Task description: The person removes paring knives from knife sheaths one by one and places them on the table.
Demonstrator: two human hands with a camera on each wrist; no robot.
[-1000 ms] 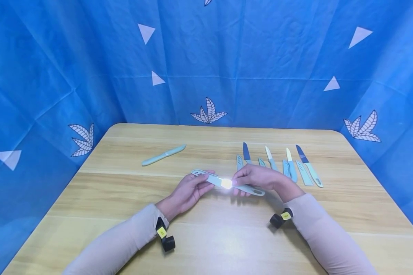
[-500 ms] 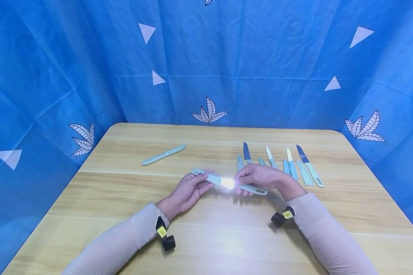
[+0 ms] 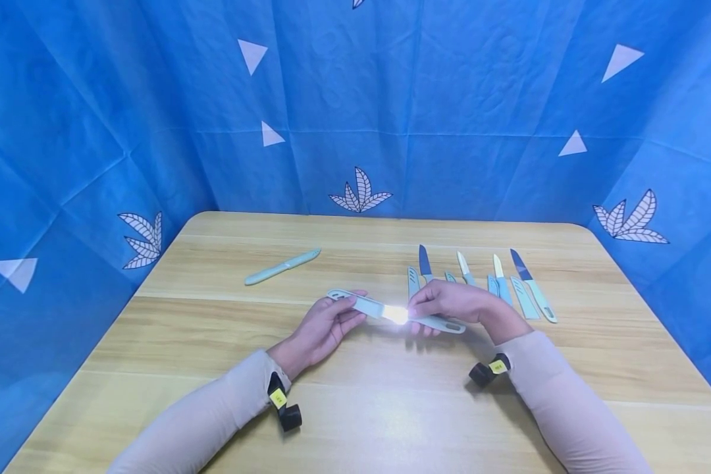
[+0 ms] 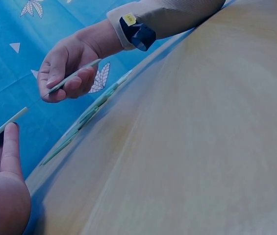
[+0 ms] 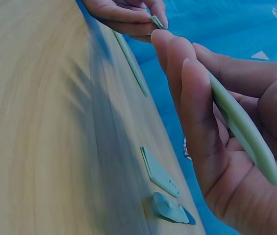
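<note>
My left hand (image 3: 322, 332) pinches a pale green slotted blade sheath (image 3: 367, 307) between thumb and fingers, above the table's middle. The light green handle (image 3: 448, 324) of a kitchen knife is gripped by my right hand (image 3: 453, 304). Between the two hands a stretch of the blade (image 3: 395, 315) shows, bright with glare; its front part is hidden inside the sheath. In the left wrist view the blade appears edge-on as a thin line between sheath and handle (image 4: 74, 76). The right wrist view shows the handle (image 5: 243, 129) lying across my right fingers.
A sheathed knife (image 3: 282, 266) lies at the back left of the wooden table (image 3: 154, 368). At the back right are several bare knives, among them a dark-bladed one (image 3: 532, 284), with sheaths (image 3: 525, 298) beside them. A blue curtain (image 3: 355, 99) hangs behind.
My right hand has moved slightly right with the knife, and more of the blade shows outside the sheath. My left hand has stayed nearly still.
</note>
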